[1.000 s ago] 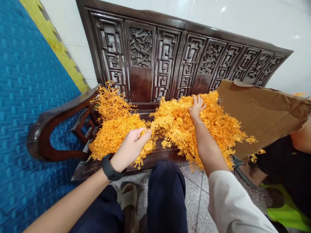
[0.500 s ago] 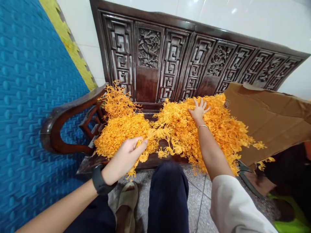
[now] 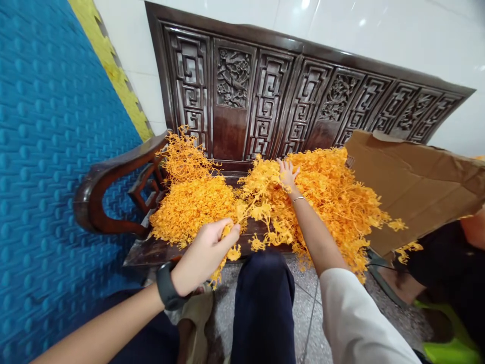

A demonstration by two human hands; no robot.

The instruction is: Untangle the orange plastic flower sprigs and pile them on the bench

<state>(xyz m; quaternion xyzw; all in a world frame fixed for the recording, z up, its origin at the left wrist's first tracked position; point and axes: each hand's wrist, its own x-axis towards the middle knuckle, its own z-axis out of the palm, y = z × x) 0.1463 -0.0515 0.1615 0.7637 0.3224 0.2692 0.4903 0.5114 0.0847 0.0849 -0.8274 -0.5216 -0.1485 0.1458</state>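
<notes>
Two heaps of orange plastic sprigs lie on a dark carved wooden bench (image 3: 159, 250): a left heap (image 3: 191, 205) by the armrest and a bigger right heap (image 3: 333, 197). My left hand (image 3: 204, 255), with a black watch on the wrist, is shut on an orange sprig (image 3: 231, 247) at the bench's front edge; its strand runs up into the pile. My right hand (image 3: 288, 174), with a thin bracelet, rests with spread fingers on the right heap near its left side.
A torn cardboard sheet (image 3: 413, 177) leans at the right end of the bench. Blue and yellow foam mats (image 3: 56, 151) stand on the left. My dark trouser knee (image 3: 263, 293) is in front. Another person's dark clothing (image 3: 447, 268) shows at the right edge.
My left hand has pulled the sprig back toward me and to the right. My right hand has slid left across the right heap.
</notes>
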